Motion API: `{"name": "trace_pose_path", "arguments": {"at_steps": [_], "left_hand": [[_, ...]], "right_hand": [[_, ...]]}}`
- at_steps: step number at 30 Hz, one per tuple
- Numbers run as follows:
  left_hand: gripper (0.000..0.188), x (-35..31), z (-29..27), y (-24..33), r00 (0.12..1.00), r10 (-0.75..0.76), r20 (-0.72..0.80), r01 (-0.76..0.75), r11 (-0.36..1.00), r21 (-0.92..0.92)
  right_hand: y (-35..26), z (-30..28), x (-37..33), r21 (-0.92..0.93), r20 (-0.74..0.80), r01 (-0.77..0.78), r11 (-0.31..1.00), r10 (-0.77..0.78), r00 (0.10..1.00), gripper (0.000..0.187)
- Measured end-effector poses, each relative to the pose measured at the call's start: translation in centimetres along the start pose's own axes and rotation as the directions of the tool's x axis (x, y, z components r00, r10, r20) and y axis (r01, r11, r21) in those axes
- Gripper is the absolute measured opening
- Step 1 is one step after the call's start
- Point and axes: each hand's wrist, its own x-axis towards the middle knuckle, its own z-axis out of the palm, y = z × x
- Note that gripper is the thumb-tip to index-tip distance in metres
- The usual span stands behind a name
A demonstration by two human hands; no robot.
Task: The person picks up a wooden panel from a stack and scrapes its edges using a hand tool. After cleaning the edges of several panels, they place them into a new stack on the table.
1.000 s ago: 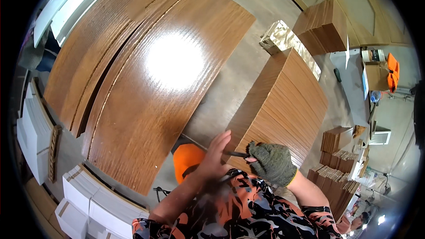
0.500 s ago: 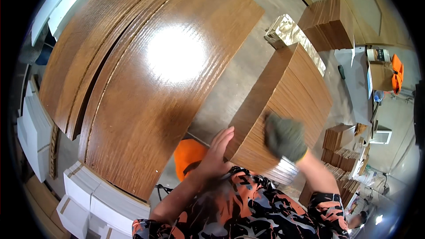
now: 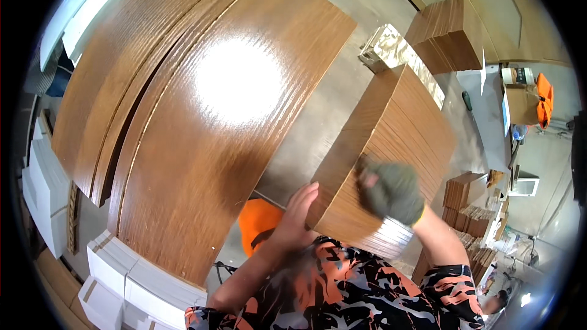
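Stack (image 3: 397, 131): heavy, stiff, I judge; hold by ends.
Left hand (image 3: 296, 215): fingers outstretched, beside it.
Right hand (image 3: 394, 192): blurred; can't tell.

Right hand (image 3: 393, 192) in grey knit glove (image 3: 400, 198), yellow cuff (image 3: 420, 216), black shirt (image 3: 361, 293), orange print (image 3: 330, 287)

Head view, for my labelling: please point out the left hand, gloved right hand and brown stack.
Left hand (image 3: 295, 218): head view, just below the fingers.
Gloved right hand (image 3: 393, 192): head view, middle of the glove.
Brown stack (image 3: 403, 131): head view, lined upper face.

The left hand (image 3: 295, 220) is straight-fingered; the right hand (image 3: 392, 193) curls, blurred.
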Motion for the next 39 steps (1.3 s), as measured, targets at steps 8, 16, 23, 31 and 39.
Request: {"name": "trace_pose_path", "arguments": {"at_steps": [8,16,23,31,39], "left_hand": [[0.085,0.5,0.4,-0.4,1.000,0.018,0.025,-0.018,1.000,-0.011],[0.086,-0.1,0.7,-0.6,0.998,0.051,0.033,-0.053,0.998,0.044],[0.089,0.0,0.3,-1.0,0.992,0.061,0.107,-0.072,0.992,0.108],[0.084,-0.9,0.5,-1.7,0.994,0.036,0.106,-0.046,0.994,0.099],[0.089,-1.1,0.4,-1.9,0.995,0.024,0.097,-0.034,0.994,0.101]], "right_hand": [[4.3,-2.7,2.0,-0.029,-0.341,-0.116,0.993,0.099,0.935,0.005],[7.4,-3.9,3.6,-0.095,-0.333,-0.226,0.969,0.183,0.925,0.007],[4.8,-2.4,2.2,-0.452,0.434,0.241,0.859,-0.024,0.901,0.013],[6.3,-4.6,3.5,0.015,0.131,0.274,0.962,-0.274,0.953,0.013],[9.5,-5.6,5.3,0.055,-0.137,0.147,0.988,-0.139,0.981,0.013]]}}
